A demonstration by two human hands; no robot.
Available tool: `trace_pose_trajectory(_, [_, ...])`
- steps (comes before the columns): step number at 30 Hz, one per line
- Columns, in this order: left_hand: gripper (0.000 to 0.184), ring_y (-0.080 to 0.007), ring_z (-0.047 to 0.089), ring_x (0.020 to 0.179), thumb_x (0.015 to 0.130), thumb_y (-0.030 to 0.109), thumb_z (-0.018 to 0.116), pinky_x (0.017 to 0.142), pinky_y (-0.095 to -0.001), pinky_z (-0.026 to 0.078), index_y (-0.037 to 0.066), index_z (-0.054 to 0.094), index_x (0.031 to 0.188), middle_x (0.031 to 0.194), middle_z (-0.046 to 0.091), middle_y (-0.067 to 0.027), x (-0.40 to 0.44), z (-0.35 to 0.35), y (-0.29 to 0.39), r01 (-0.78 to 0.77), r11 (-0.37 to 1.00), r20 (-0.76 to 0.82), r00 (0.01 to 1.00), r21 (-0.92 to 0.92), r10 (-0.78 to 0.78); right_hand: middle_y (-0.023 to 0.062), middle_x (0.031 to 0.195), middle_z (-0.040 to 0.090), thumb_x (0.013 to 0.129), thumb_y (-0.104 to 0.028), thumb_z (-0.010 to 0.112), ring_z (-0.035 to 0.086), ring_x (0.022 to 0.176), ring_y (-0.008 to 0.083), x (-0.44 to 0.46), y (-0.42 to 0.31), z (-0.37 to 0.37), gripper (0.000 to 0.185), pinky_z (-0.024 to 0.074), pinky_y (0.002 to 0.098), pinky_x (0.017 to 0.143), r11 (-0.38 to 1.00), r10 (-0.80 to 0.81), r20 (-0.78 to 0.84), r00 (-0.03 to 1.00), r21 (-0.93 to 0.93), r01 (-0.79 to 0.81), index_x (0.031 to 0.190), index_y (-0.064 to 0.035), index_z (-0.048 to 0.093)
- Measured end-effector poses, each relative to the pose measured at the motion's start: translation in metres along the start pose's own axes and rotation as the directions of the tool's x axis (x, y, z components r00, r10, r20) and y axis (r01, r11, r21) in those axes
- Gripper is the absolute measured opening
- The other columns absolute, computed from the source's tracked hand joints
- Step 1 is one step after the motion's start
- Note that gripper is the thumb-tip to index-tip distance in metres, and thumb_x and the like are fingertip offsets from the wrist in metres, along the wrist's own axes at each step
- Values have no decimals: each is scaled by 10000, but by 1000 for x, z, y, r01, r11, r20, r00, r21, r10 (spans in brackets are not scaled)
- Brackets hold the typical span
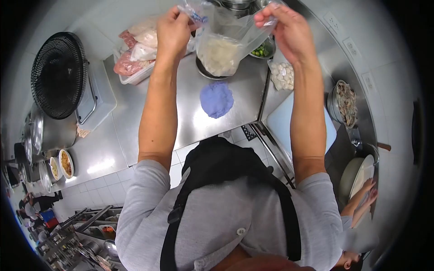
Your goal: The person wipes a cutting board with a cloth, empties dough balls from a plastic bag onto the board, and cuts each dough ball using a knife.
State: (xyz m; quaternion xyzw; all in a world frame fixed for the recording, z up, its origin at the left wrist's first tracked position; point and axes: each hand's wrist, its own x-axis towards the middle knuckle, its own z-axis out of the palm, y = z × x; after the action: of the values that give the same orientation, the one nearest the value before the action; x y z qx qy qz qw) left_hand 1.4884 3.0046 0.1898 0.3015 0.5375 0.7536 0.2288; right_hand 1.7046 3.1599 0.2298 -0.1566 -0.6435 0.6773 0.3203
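Both my hands hold up a clear plastic bag (220, 53) with pale, whitish food in its bottom. My left hand (174, 30) is closed on the bag's left upper edge, where blue print shows. Fingers of my right hand (287, 28) pinch the right upper edge, so the mouth is spread wide. Under the bag a metal bowl (202, 68) partly shows; whether the bag touches it I cannot tell. Closer to me, a crumpled blue-purple cloth (216, 100) lies on the steel counter (185, 117).
Bagged meat in a white tray (138, 74) stands left, beyond a black fan (58, 75). Green vegetables (261, 50), a bag of white pieces (281, 75), a light-blue board (280, 116) and a bowl of shrimp-like food (346, 104) are to the right. Another person's hands (368, 192) are at lower right.
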Motion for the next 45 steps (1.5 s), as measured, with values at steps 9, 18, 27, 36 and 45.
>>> trace_pose_trajectory(9, [183,-172,708,946,1070,186,584,781,-344,585,56,703,1119,1043,745,-56,20,51,-9,106,949,203,978,-298,-46,173,1051,744,1117,-206,519,714,974,263,-40,-67,-25,280,533,406,996,984,-165,-53,985,-81,161,1049,6,688])
trace_pose_trajectory(18, [240,-298,750,919,1068,55,481,836,-439,661,-40,672,1178,1123,725,-172,11,83,-83,413,900,314,881,-143,-354,172,1034,776,1118,-275,549,713,978,226,-97,-3,-21,324,486,362,964,998,50,-144,988,-38,-56,1022,-6,700])
trace_pose_trajectory(27, [265,-280,760,906,1062,82,452,823,-418,656,-17,677,1163,1078,746,-158,21,36,-112,406,872,214,910,-274,-356,162,1016,755,1116,-252,549,736,941,239,-109,6,-23,276,570,367,885,989,83,-245,966,136,-50,1112,2,658])
trace_pose_trajectory(36, [251,-260,696,891,1087,81,424,850,-445,615,-27,625,1191,1040,689,-161,1,1,-186,608,638,198,779,-472,-595,96,913,686,899,-169,832,698,855,265,-137,109,-73,424,555,385,766,638,-226,-224,948,-770,-30,1253,-71,620])
trace_pose_trajectory(45, [819,-301,579,1333,718,444,938,1068,-421,513,105,625,1395,1408,636,-142,-65,-14,-142,-41,847,444,865,530,-236,226,1412,618,925,-254,811,618,1239,325,-82,254,-183,592,496,425,1078,578,33,-283,959,-778,-249,1387,49,601])
